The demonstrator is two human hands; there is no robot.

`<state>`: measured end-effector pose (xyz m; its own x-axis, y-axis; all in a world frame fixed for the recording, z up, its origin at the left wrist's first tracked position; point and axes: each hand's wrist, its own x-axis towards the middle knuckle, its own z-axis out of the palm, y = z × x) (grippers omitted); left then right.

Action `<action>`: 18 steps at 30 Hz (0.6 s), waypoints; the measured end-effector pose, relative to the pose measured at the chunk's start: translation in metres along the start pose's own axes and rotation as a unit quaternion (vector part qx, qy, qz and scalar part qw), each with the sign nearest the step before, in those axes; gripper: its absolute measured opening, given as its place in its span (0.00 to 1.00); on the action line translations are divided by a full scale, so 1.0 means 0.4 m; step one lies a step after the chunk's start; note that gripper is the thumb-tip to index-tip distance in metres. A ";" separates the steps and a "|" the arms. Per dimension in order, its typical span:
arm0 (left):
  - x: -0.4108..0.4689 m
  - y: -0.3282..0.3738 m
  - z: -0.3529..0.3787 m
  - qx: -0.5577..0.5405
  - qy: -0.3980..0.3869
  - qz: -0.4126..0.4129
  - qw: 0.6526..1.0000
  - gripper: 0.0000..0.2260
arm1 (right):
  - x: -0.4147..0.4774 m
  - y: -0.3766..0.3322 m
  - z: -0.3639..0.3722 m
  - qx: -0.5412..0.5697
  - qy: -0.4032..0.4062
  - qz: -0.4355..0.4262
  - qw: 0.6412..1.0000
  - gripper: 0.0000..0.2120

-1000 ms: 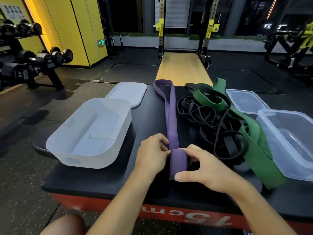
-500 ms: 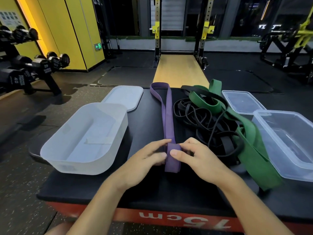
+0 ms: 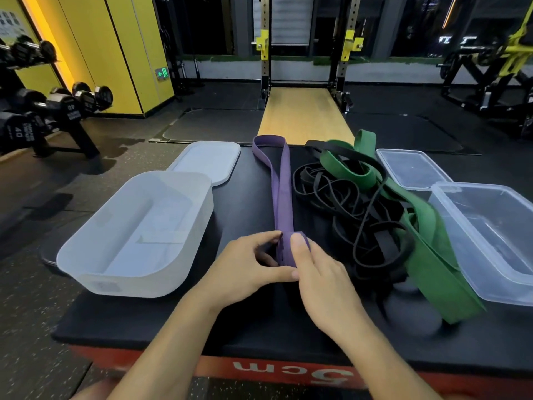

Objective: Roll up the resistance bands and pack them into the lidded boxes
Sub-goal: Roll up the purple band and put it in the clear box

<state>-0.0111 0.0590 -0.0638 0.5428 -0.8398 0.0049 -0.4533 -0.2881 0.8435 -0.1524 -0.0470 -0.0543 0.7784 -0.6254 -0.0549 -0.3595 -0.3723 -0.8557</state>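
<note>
A purple resistance band (image 3: 282, 189) lies stretched away from me down the middle of the black box top (image 3: 144, 319). Its near end is wound into a small roll. My left hand (image 3: 248, 267) pinches the roll from the left, thumb underneath. My right hand (image 3: 320, 272) holds it from the right, thumb laid along its top. A tangle of thin black bands (image 3: 340, 203) and a wide green band (image 3: 432, 243) lie to the right. An open frosted white box (image 3: 138, 238) stands at the left, and an open clear box (image 3: 490, 238) at the right.
The white lid (image 3: 207, 160) lies behind the white box, and the clear lid (image 3: 409, 168) behind the clear box. The box top's red front edge (image 3: 219, 370) is close to me. A dumbbell rack (image 3: 43, 111) stands on the floor far left, a squat rack (image 3: 305, 53) ahead.
The roll has turned forward along the band and grown a little thicker. Both hands have shifted their grip around it, and the camera has tipped closer.
</note>
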 end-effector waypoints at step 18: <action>0.006 0.025 -0.004 -0.168 -0.029 -0.069 0.983 0.14 | 0.008 0.041 0.016 -0.073 0.031 -0.072 0.994 0.45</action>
<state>-0.0131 0.0549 -0.0546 0.5363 -0.8315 -0.1445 -0.1140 -0.2410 0.9638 -0.1525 -0.0508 -0.0719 0.7953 -0.5982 0.0977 -0.3216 -0.5531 -0.7685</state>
